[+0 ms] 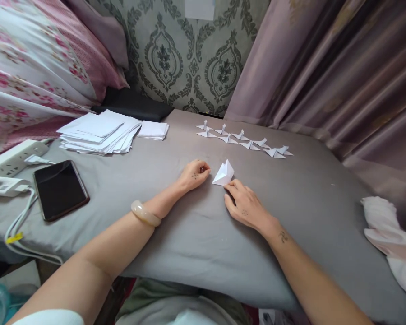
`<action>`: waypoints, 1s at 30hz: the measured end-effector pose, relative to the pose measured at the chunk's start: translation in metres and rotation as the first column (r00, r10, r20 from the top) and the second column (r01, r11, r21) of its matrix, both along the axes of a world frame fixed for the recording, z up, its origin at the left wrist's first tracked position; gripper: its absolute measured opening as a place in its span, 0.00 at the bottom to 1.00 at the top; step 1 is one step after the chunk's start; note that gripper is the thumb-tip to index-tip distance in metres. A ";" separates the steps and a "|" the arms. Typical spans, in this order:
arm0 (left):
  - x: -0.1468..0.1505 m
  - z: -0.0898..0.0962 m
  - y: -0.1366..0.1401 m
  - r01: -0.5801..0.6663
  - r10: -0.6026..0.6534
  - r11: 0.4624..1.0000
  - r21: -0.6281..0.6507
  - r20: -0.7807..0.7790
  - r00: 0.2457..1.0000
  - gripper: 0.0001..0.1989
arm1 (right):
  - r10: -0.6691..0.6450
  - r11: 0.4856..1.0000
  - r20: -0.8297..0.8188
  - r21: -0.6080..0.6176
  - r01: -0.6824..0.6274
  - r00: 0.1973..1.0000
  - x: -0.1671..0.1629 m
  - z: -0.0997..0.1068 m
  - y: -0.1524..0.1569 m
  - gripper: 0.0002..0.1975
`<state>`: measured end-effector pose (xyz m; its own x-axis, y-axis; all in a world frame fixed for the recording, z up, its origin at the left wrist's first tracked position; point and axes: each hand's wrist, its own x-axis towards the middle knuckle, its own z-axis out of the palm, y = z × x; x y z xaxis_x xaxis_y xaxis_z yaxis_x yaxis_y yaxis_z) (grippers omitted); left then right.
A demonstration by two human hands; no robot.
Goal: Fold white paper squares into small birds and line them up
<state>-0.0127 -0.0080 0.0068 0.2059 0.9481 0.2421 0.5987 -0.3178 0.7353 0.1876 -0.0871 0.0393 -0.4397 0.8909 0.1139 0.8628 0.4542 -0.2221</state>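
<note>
A partly folded piece of white paper (223,173) stands on the grey cloth in front of me, with a pointed flap sticking up. My right hand (244,203) pinches its lower right corner between thumb and fingers. Just left of the paper, apart from it, my left hand (195,175) rests with its fingers curled together; whether anything is inside them is hidden. Farther back stand several small folded paper birds (228,138) in two slanting rows.
Stacked white sheets (99,132) and a smaller paper pile (153,130) lie at the back left. A dark phone (61,189) is beside a white power strip (15,158) with cables. A pale crumpled cloth (380,219) lies at the right, below purple curtains (291,58).
</note>
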 end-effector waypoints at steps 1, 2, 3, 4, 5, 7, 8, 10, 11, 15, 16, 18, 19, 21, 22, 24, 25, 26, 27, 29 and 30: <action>0.000 -0.001 0.000 0.039 -0.038 0.999 0.021 -0.013 0.999 0.08 | 0.003 1.000 -0.056 0.003 -0.002 0.998 0.003 -0.003 0.001 0.16; 0.000 -0.001 0.000 0.085 -0.084 0.996 0.041 -0.032 0.996 0.10 | -0.001 1.000 -0.124 0.011 0.002 0.992 0.006 -0.007 0.003 0.16; 0.000 -0.001 0.001 0.138 -0.135 0.989 0.059 -0.055 0.989 0.13 | -0.014 1.000 -0.202 0.020 0.018 0.979 0.010 -0.011 0.005 0.16; 0.000 -0.001 0.003 0.195 -0.189 0.978 0.075 -0.084 0.978 0.16 | -0.036 0.999 -0.282 0.029 0.046 0.959 0.013 -0.015 0.007 0.15; 0.000 0.000 0.005 0.255 -0.244 0.963 0.089 -0.119 0.963 0.19 | -0.076 0.995 -0.347 0.032 0.093 0.935 0.016 -0.019 0.008 0.14; 0.000 0.003 0.014 0.366 -0.340 0.924 0.113 -0.201 0.919 0.24 | -0.224 0.969 -0.421 0.001 0.247 0.879 0.021 -0.023 0.011 0.11; 0.002 0.004 0.019 0.418 -0.380 0.901 0.121 -0.247 0.891 0.26 | -0.296 0.948 -0.434 -0.024 0.317 0.851 0.022 -0.024 0.011 0.10; 0.005 0.006 0.028 0.494 -0.437 0.860 0.129 -0.313 0.843 0.27 | -0.371 0.920 -0.424 -0.051 0.388 0.826 0.020 -0.023 0.011 0.11; 0.007 0.006 0.031 0.517 -0.455 0.846 0.133 -0.326 0.829 0.27 | -0.371 0.920 -0.404 -0.040 0.389 0.836 0.017 -0.023 0.010 0.13; 0.011 0.002 0.032 0.532 -0.464 0.826 0.187 -0.312 0.829 0.23 | -0.371 0.911 -0.257 0.086 0.404 0.892 -0.001 -0.019 0.012 0.15; 0.011 0.001 0.030 0.534 -0.462 0.820 0.205 -0.313 0.830 0.22 | -0.377 0.907 -0.233 0.104 0.409 0.896 -0.004 -0.019 0.013 0.13; 0.009 0.000 0.026 0.554 -0.477 0.807 0.205 -0.327 0.816 0.21 | -0.389 0.899 -0.224 0.118 0.421 0.894 -0.006 -0.020 0.017 0.08; 0.008 0.001 0.023 0.564 -0.484 0.800 0.203 -0.338 0.807 0.21 | -0.396 0.896 -0.244 0.108 0.431 0.885 -0.004 -0.021 0.020 0.08; 0.006 0.004 0.018 0.565 -0.464 0.793 0.228 -0.375 0.803 0.21 | -0.422 0.886 -0.335 0.045 0.461 0.843 0.003 -0.023 0.025 0.10; 0.006 0.006 0.016 0.561 -0.440 0.788 0.253 -0.407 0.801 0.21 | -0.436 0.883 -0.396 -0.012 0.470 0.808 0.007 -0.024 0.028 0.10; 0.008 0.011 0.011 0.561 -0.380 0.774 0.294 -0.493 0.783 0.20 | -0.452 0.882 -0.512 -0.134 0.452 0.730 0.016 -0.027 0.032 0.11; 0.009 0.014 0.009 0.570 -0.352 0.760 0.311 -0.541 0.764 0.19 | -0.456 0.883 -0.552 -0.183 0.432 0.698 0.019 -0.028 0.034 0.11; 0.010 0.016 0.007 0.593 -0.336 0.738 0.322 -0.587 0.737 0.17 | -0.459 0.884 -0.575 -0.220 0.412 0.677 0.022 -0.029 0.036 0.11; 0.012 0.018 0.005 0.615 -0.323 0.715 0.333 -0.622 0.713 0.15 | -0.460 0.885 -0.586 -0.243 0.397 0.667 0.024 -0.030 0.037 0.11; 0.014 0.022 0.003 0.654 -0.319 0.675 0.341 -0.665 0.675 0.12 | -0.452 0.890 -0.589 -0.254 0.378 0.669 0.025 -0.032 0.039 0.11; 0.015 0.023 0.002 0.671 -0.327 0.661 0.336 -0.676 0.660 0.13 | -0.444 0.895 -0.587 -0.250 0.370 0.677 0.025 -0.032 0.040 0.11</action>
